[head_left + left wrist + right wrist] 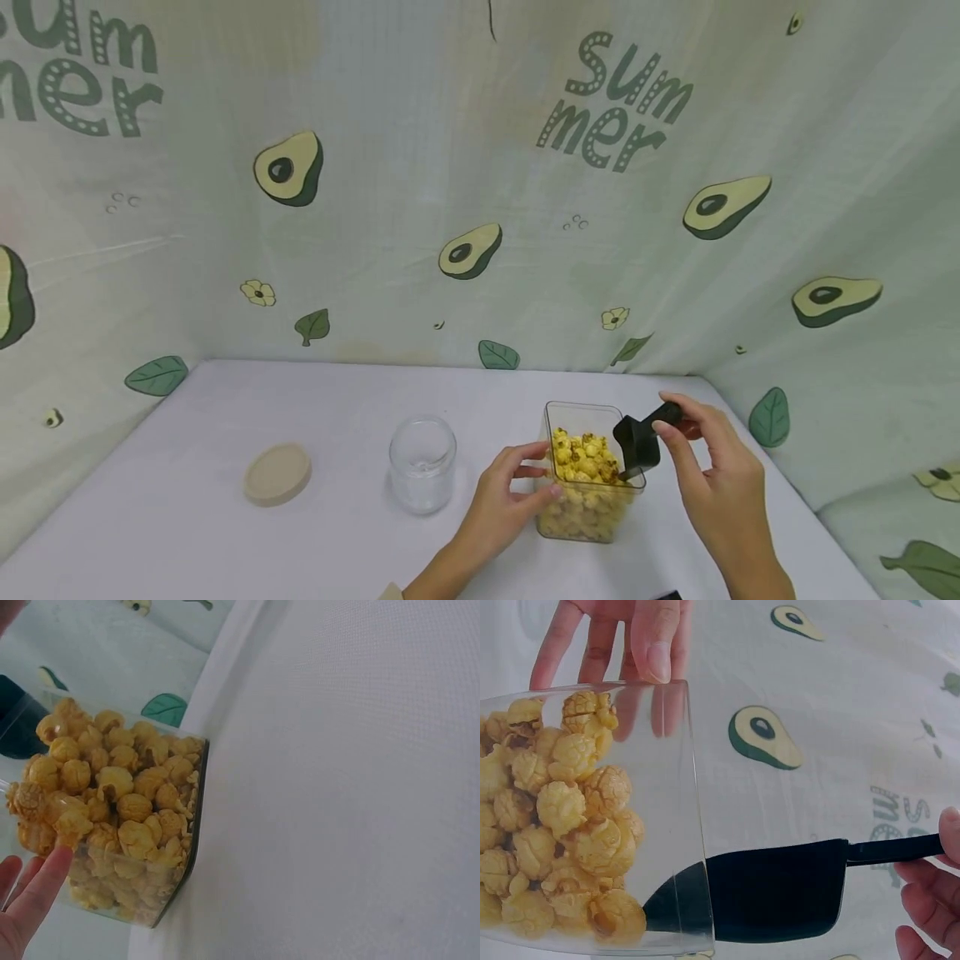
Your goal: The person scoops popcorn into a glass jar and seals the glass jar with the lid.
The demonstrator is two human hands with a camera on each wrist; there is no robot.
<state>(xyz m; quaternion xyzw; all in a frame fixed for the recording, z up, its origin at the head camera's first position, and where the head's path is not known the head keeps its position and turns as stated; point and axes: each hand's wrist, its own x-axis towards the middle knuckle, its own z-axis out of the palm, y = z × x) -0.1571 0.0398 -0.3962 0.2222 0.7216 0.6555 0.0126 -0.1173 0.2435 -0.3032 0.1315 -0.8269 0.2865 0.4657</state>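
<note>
A clear square-topped container of yellow popcorn stands on the table. My left hand rests its fingers and thumb against the container's left side. Its fingers reach the clear wall in the left wrist view. On the other side, my right hand grips the handle of a black scoop. The scoop slants down over the container's right rim. Seen from the right wrist, the scoop's front edge is inside the container, beside the popcorn; whether it holds any is hidden.
Left of the container stands a clear, round glass jar. Farther left, a beige round disc lies flat on the white table. A small part of a black object shows at the bottom edge. Printed cloth hangs behind.
</note>
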